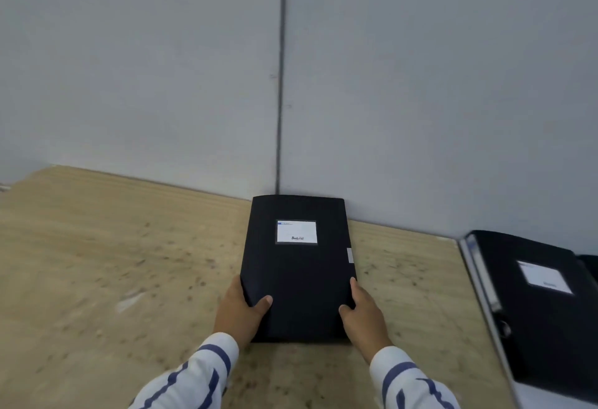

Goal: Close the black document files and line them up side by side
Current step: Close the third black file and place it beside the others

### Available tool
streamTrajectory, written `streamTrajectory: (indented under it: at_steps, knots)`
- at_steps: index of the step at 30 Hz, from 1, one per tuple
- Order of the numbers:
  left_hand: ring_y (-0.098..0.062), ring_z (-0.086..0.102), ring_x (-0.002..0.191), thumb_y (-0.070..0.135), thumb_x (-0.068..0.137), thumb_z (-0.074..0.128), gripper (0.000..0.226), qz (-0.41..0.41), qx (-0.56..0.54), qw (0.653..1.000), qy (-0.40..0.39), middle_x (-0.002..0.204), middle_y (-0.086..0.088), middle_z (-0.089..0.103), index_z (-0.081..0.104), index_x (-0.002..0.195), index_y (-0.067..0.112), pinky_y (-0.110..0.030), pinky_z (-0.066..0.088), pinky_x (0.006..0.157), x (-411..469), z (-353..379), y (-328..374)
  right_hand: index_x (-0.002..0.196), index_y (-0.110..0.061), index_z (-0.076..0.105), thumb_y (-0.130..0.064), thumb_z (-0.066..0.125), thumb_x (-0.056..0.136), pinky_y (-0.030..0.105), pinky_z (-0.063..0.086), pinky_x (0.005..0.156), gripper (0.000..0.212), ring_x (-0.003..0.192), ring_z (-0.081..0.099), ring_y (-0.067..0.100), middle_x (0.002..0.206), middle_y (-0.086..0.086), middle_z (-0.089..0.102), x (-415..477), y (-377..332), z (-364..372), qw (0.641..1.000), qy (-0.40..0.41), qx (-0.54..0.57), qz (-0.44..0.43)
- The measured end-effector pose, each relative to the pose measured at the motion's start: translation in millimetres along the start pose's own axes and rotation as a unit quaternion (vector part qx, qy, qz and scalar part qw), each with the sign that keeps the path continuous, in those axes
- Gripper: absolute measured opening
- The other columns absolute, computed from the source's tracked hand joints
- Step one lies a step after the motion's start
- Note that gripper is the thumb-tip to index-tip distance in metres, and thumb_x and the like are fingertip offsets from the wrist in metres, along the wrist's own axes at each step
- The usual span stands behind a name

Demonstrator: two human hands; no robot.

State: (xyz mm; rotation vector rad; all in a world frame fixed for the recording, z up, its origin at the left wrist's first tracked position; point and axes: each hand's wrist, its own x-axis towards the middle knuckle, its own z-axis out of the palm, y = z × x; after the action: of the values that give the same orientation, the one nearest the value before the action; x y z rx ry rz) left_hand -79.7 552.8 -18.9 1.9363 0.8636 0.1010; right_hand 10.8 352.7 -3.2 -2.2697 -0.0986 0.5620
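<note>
Pale grey wall panels [161, 68], split by a dark vertical seam [280, 85], rise behind a speckled light-wood tabletop [113, 263]. Both hands are clamped on the near end of a closed black document file with a white rectangular label [297, 266]: the left hand [241, 310] grips its left edge with the thumb lying on the cover, and the right hand [364, 311] grips its right edge the same way. White sleeves with dark blue stripes [200, 373] cover both forearms. This file lies flat on the tabletop, its far end touching the wall at the foot of the seam. Well apart to the right, at the tabletop's edge, lies a second black document file with a white label [543, 311], thicker and turned at an angle, its pale spine side facing left.
</note>
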Motion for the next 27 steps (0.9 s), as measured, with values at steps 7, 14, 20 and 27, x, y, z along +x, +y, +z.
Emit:
streamTrajectory:
  at_steps: [7, 14, 20, 27]
  knots:
    - [-0.028, 0.061, 0.107, 0.030, 0.081, 0.070, 0.060, 0.036, 0.010, 0.997, -0.064, 0.125, -0.003, 0.061, 0.042, 0.133, 0.021, -0.038, 0.051, 0.087, -21.2, 102.1, 56.0, 0.149, -0.023, 0.023, -0.008, 0.044, 0.093, 0.022, 0.043, 0.086, 0.061, 0.110, 0.050, 0.017, 0.150, 0.000, 0.036, -5.2, 73.1, -88.7, 0.996, 0.060, 0.040, 0.049]
    - [-0.028, 0.060, 0.109, 0.031, 0.083, 0.068, 0.059, 0.044, 0.038, 0.995, -0.077, 0.126, -0.004, 0.060, 0.040, 0.133, 0.019, -0.040, 0.051, 0.091, -38.1, 171.7, 92.9, 0.148, -0.026, 0.023, -0.011, 0.046, 0.092, 0.020, 0.046, 0.079, 0.063, 0.105, 0.053, 0.015, 0.147, 0.000, 0.040, 0.2, 126.6, -144.9, 0.992, 0.084, 0.065, 0.071]
    - [-0.029, 0.059, 0.112, 0.032, 0.082, 0.068, 0.061, 0.042, 0.063, 0.995, -0.064, 0.127, -0.005, 0.060, 0.041, 0.135, 0.018, -0.042, 0.050, 0.095, -45.5, 194.1, 103.7, 0.149, -0.028, 0.022, -0.015, 0.047, 0.094, 0.035, 0.044, 0.104, 0.062, 0.128, 0.046, 0.024, 0.151, 0.003, 0.035, 4.5, 145.2, -160.4, 0.993, 0.070, 0.053, 0.084]
    - [-0.029, 0.058, 0.112, 0.033, 0.082, 0.068, 0.061, 0.029, 0.083, 0.995, -0.057, 0.128, -0.006, 0.059, 0.040, 0.134, 0.016, -0.043, 0.050, 0.095, -44.3, 198.4, 106.8, 0.148, -0.026, 0.022, -0.014, 0.047, 0.094, 0.041, 0.039, 0.111, 0.061, 0.135, 0.039, 0.025, 0.152, 0.002, 0.033, 13.2, 147.3, -165.2, 0.994, 0.061, 0.049, 0.073]
